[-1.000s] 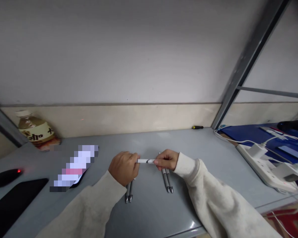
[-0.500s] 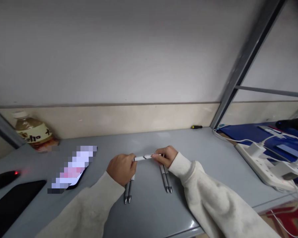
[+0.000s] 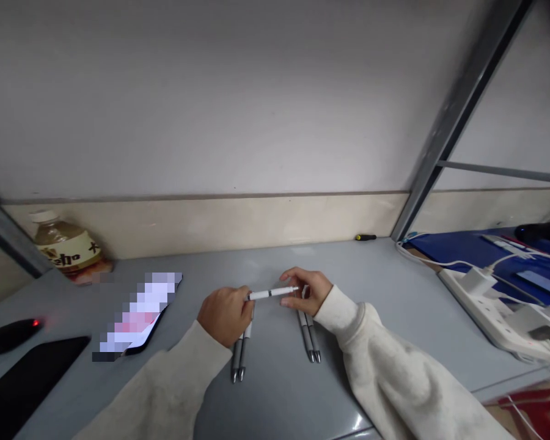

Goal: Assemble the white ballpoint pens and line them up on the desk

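Observation:
A white pen (image 3: 275, 293) with a dark band is held level above the table by my left hand (image 3: 227, 315), whose fingers are closed round its left end. Around the pen's right tip my right hand (image 3: 309, 291) has its thumb and fingers apart; whether any finger touches the tip I cannot tell. Below my left hand lie two pens (image 3: 239, 357) side by side, with grey grips and silver tips, partly covered by the hand. Two similar pens (image 3: 308, 336) lie below my right hand, their upper ends hidden.
To the left are a phone with a lit screen (image 3: 142, 315), a black flat object (image 3: 32, 379), a dark device with a red light (image 3: 11, 335) and a drink bottle (image 3: 68, 247). A yellow-black screwdriver (image 3: 365, 237) lies by the wall. Right stands a power strip (image 3: 481, 311) with plugs and cables.
My right hand's fingers have spread off the pen, baring its right tip. The pen's dark band now shows straight instead of slanted. My left hand keeps its grip.

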`<state>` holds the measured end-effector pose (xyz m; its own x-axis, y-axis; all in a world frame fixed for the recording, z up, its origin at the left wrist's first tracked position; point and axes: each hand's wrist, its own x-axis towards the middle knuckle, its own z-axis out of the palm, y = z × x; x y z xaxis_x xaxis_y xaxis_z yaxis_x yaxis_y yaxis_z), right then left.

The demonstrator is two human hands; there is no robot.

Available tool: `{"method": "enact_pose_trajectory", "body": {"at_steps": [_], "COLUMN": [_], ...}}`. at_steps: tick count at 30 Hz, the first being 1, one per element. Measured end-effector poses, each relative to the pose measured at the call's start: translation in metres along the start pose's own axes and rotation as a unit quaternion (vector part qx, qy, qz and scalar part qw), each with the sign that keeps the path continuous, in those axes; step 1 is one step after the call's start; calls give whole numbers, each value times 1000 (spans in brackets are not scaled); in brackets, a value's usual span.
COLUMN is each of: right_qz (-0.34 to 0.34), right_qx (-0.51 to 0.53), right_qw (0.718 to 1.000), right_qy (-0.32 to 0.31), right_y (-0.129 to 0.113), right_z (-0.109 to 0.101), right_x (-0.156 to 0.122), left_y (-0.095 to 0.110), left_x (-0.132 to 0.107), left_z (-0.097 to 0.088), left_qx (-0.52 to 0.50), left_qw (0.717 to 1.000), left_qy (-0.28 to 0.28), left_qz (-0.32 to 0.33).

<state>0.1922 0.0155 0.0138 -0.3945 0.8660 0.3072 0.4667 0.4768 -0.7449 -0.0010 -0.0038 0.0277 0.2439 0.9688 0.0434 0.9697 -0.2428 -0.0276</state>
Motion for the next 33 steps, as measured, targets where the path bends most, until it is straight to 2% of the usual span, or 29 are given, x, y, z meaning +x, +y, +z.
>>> {"method": "enact_pose_trajectory", "body": {"at_steps": [4,7,9,13,15,19,25,30,33], "right_qz": [12,-17,-12,20,15,-15,9,-26,4], "right_qx": [-15,-8,-14,-68,-66,-34,-34,-14,-10], "right_qw": [999,1000,1000,997,997,999,999,999,1000], "right_qy": [-36,5,13,-32,-40,4,-23,22,-21], "right_y": [1,2,3,4,3,2,0,0,2], "right_z": [0,1,2,2,3,3,3,3,3], "right_x": [1,1,2,1,0,0,1,1,1], "left_y": [-2,-3,-3,-3,-2,-2,-1,-2,-2], "left_x": [1,2,2,2,2,1,-1,-2,-1], "left_z": [1,3,3,3,3,3,2,4,5], "left_qx": [9,11,9,13,14,8,3,-9,-10], "left_qw": [1000,1000,1000,1000,1000,1000,1000,1000,1000], "left_qy": [3,-1,0,-5,-8,-5,-4,6,9], "left_qz": [5,0,0,-8,-12,-22,-25,-24,-26]}}
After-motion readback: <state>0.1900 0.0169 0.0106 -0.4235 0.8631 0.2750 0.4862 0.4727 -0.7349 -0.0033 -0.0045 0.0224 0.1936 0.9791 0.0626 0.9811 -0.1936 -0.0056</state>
